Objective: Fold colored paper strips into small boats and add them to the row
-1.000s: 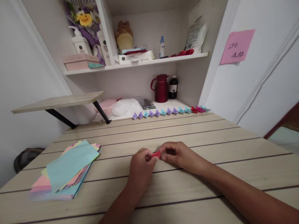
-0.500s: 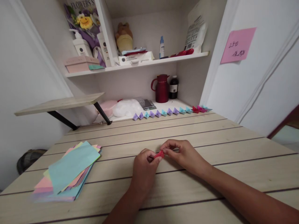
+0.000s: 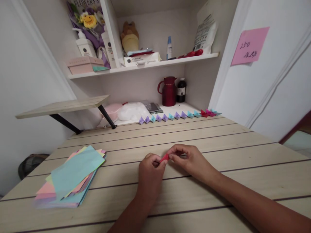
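A small folded piece of red paper is held just over the middle of the wooden table. My left hand pinches it between thumb and fingers from the left. At its right end, the thumb and forefinger of my right hand close on the tip. Much of the paper is hidden by the fingers. Beyond my hands, a row of small folded paper boats in purple, light blue, red and pink lines the table's far edge.
A loose stack of coloured paper sheets lies at the left. Behind it stands a small raised shelf on black legs. The cabinet at the back holds a dark red jug, a dark bottle and a white fluffy item.
The red paper has tilted slightly and shifted a little to the left between my fingers. Both hands keep nearly the same place.
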### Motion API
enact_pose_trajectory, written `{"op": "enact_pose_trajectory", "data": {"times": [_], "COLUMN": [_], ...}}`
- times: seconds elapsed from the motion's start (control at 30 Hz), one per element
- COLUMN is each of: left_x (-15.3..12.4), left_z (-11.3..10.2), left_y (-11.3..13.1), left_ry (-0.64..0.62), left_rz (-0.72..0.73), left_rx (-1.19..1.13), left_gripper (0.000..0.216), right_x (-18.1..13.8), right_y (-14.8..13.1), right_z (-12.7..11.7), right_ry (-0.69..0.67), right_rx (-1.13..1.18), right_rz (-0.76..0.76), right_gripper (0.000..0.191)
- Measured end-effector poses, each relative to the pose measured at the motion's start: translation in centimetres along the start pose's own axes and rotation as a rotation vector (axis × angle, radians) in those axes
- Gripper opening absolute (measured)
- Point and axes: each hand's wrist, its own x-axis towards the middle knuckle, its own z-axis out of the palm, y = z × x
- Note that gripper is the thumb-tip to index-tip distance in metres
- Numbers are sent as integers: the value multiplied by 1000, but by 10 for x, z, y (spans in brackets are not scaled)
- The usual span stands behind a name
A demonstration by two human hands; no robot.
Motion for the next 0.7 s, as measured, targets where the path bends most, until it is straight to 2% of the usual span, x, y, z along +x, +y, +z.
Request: {"op": "enact_pose_trajectory", "data": {"times": [0.23, 0.5, 0.7], "left_x": [1, -1, -1], "left_z": [1, 2, 3], "left_y": [3, 0, 2], "left_ry": [17, 70, 50], "left_rz": [33, 174, 153], "left_rx": [72, 160, 102], "left_gripper": [17, 16, 18], "right_x": [-1, -1, -3], "right_y": [-1, 0, -3], "right_z": [1, 2, 2], "right_ry": [14, 23, 57], "right_rx": [-15, -35, -104], "right_rz": [-7, -15, -74], "right_gripper": [14, 14, 11]}}
